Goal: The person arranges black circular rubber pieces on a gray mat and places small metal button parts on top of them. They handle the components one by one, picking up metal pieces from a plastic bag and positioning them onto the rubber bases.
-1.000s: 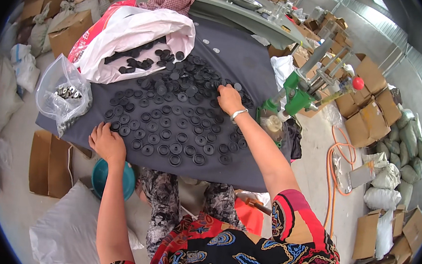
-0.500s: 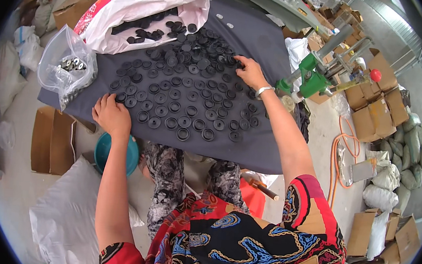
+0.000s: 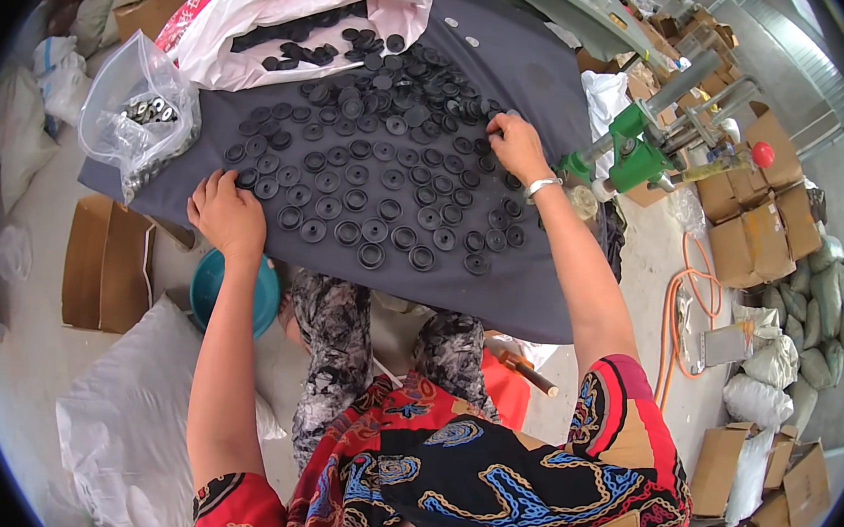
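Note:
Many small black round caps with raised rims [image 3: 374, 230] lie spread in a loose single layer on the dark grey cloth-covered table [image 3: 519, 302]. Farther back they heap into a pile [image 3: 407, 87]. At the table's left edge my left hand [image 3: 228, 214] rests palm down, fingers spread, their tips beside the outermost caps. My right hand [image 3: 519, 150], with a bracelet at the wrist, is at the right edge of the pile. Its thumb and fingers are bent together at the dark caps; what they pinch is mostly hidden.
An open white and red sack [image 3: 303, 12] with more black caps lies at the back left. Beside it stands a clear plastic bag [image 3: 142, 139] of small metal parts. A green hand press [image 3: 633, 151] is right of the table; a teal basin [image 3: 235, 297] sits below.
The whole view has shifted slightly, the table moving a little up and right in it. Both hands stay at nearly the same places beside the caps.

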`<state>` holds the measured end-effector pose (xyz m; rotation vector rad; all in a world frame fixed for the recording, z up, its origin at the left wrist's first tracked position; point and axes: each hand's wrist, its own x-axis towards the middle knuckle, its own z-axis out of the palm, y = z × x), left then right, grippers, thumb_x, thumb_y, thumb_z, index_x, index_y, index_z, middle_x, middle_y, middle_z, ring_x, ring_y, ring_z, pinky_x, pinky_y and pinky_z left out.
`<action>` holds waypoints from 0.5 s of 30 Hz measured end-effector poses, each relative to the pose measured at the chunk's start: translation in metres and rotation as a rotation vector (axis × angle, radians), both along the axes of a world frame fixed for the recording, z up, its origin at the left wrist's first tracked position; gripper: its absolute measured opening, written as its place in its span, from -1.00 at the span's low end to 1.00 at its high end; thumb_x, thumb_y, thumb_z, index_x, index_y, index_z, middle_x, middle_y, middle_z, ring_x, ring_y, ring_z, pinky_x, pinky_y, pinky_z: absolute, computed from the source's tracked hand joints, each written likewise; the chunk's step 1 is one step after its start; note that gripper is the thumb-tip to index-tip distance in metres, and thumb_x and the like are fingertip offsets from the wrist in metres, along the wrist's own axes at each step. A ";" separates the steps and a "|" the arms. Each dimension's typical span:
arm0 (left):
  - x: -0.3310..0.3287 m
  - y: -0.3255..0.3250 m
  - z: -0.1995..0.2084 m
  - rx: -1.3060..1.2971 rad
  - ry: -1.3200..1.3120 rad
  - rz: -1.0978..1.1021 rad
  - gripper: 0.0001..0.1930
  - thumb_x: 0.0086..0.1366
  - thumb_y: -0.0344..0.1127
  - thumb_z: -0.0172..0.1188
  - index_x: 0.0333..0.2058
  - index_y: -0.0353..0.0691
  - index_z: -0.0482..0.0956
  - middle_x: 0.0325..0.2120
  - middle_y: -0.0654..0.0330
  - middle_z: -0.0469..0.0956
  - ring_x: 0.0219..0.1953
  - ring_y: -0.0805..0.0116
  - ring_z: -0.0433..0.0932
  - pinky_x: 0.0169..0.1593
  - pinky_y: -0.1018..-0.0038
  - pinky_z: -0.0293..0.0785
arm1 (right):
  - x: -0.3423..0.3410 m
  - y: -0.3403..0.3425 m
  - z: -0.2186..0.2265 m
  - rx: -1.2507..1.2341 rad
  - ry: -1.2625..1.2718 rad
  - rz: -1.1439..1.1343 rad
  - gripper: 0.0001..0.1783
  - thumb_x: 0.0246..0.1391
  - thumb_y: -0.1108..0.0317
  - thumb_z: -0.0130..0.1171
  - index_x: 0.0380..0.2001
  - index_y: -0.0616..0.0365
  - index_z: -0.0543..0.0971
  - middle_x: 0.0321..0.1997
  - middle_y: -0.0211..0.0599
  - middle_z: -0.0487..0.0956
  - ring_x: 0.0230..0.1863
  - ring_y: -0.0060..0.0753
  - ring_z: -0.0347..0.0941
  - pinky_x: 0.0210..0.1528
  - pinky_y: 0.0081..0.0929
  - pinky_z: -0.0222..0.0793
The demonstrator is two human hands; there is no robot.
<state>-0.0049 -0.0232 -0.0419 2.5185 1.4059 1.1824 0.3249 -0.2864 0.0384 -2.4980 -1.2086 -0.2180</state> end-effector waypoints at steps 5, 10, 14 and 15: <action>0.001 -0.002 0.001 0.030 0.010 0.021 -0.72 0.12 -0.38 0.06 -0.19 -0.13 0.62 -0.05 0.23 0.56 0.10 0.19 0.39 0.24 0.17 0.11 | 0.017 0.000 -0.012 -0.118 -0.123 -0.017 -0.64 -0.12 0.60 0.07 -0.17 0.14 0.58 -0.17 -0.04 0.47 -0.11 0.02 0.46 -0.02 -0.19 0.37; 0.000 -0.001 0.001 0.024 -0.001 0.016 -0.72 0.13 -0.38 0.04 -0.19 -0.14 0.62 -0.05 0.22 0.55 0.10 0.20 0.39 0.25 0.18 0.10 | 0.021 0.005 -0.015 -0.153 -0.213 -0.004 -0.66 -0.08 0.60 0.04 -0.17 0.19 0.57 -0.09 0.07 0.44 -0.13 0.08 0.49 -0.06 -0.15 0.44; 0.000 -0.003 0.003 0.019 -0.001 0.012 -0.73 0.14 -0.38 0.04 -0.19 -0.13 0.62 -0.05 0.23 0.55 0.10 0.20 0.39 0.25 0.18 0.10 | 0.026 0.009 -0.013 -0.240 -0.264 -0.017 -0.74 -0.09 0.59 0.06 -0.25 0.25 0.55 -0.14 0.13 0.44 -0.18 0.12 0.51 -0.12 -0.13 0.47; 0.000 -0.003 0.003 0.020 0.001 0.015 -0.73 0.13 -0.38 0.04 -0.19 -0.13 0.62 -0.05 0.23 0.55 0.10 0.20 0.39 0.25 0.18 0.10 | 0.029 0.011 -0.013 -0.272 -0.273 -0.023 -0.76 -0.09 0.59 0.06 -0.27 0.26 0.55 -0.15 0.14 0.43 -0.19 0.13 0.51 -0.13 -0.13 0.47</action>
